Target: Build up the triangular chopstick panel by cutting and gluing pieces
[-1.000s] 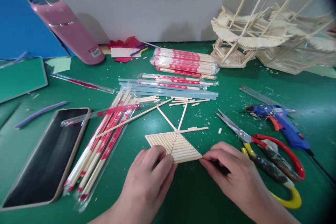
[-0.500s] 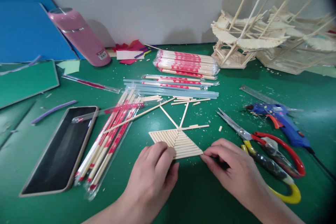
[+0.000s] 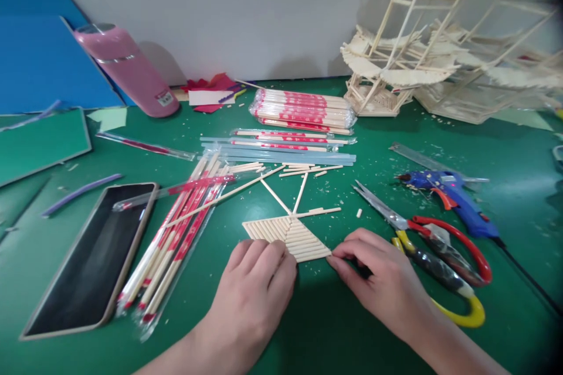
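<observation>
A flat panel of glued wooden sticks (image 3: 308,239) lies on the green table, its sticks meeting in a ridge line. My left hand (image 3: 259,287) is closed over the panel's near left edge, fingers curled; the thumb is mostly hidden beneath. At the panel's right corner, my right hand (image 3: 373,269) pinches the tip between thumb and forefinger. From the panel's top, two bare sticks (image 3: 299,192) fan outward, and another stick (image 3: 325,211) runs to the right. A small cut stick piece (image 3: 359,212) rests beyond my right hand.
Right: scissors (image 3: 391,211) with red and yellow handles, a blue glue gun (image 3: 457,196), a clear ruler (image 3: 422,159). Left: wrapped chopsticks (image 3: 180,234), a phone (image 3: 83,263). Behind: glue sticks (image 3: 290,155), a chopstick pack (image 3: 303,108), a pink bottle (image 3: 132,73), a stick-built tower model (image 3: 396,64).
The whole view has shifted slightly, so most things sit further left. My left hand's fingers have drawn closer together over the panel edge. My right hand keeps its pinch at the corner.
</observation>
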Motion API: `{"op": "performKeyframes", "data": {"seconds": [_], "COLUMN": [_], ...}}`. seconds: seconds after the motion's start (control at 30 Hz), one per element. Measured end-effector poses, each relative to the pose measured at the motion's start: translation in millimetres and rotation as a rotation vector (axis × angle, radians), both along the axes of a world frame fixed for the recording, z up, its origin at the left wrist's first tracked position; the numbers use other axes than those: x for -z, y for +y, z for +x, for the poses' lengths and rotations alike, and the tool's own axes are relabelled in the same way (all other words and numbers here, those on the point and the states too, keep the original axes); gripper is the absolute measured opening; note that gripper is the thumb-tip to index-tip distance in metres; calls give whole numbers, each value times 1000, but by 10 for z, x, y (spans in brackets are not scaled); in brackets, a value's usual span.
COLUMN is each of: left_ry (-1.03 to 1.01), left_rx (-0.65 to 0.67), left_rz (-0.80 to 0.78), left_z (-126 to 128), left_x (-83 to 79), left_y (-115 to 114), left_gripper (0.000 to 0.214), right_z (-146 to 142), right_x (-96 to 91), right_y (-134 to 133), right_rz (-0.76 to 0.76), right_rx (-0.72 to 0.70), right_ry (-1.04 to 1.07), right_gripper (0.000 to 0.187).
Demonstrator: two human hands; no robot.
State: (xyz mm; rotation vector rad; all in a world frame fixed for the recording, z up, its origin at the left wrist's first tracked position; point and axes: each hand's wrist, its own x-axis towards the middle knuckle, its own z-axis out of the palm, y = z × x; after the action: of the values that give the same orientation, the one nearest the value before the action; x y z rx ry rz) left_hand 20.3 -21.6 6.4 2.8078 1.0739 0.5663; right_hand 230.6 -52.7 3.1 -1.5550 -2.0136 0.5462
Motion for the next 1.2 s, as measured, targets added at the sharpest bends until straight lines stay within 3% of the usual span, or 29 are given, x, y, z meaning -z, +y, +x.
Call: {"op": "performKeyframes", "data": {"seconds": [0.23, 0.37, 0.53, 0.77, 0.9, 1.0, 1.1, 1.2], "left_ry": [17, 33, 7, 12, -35, -85, -198, -178], "left_rx": [129, 121, 108, 108, 115, 132, 108, 131], "left_rz": [247, 235, 208, 221, 239, 195, 136, 17], "left_z": [72, 79, 85, 71, 68, 97, 130, 119], "left_x": [9, 36, 43, 58, 14, -58, -125, -208], "left_y": [31, 21, 14, 33, 33, -17, -93, -111], "left_gripper": [28, 28, 32, 32, 30, 28, 30, 30], "right_z": [5, 30, 77, 83, 62, -1, -106, -176], "right_x": [3, -58, -184, -166, -192, -250, -319, -377], "right_y": [8, 25, 25, 2, -12, -30, -44, -43], "right_rz": [-11, -80, -196, -224, -92, 39, 20, 10], "right_rx": [-2, -20, 19, 105, 5, -121, -233, -307], "right_ry": [25, 79, 290, 340, 296, 126, -76, -156], "right_gripper": [11, 11, 14, 12, 13, 20, 11, 18]}}
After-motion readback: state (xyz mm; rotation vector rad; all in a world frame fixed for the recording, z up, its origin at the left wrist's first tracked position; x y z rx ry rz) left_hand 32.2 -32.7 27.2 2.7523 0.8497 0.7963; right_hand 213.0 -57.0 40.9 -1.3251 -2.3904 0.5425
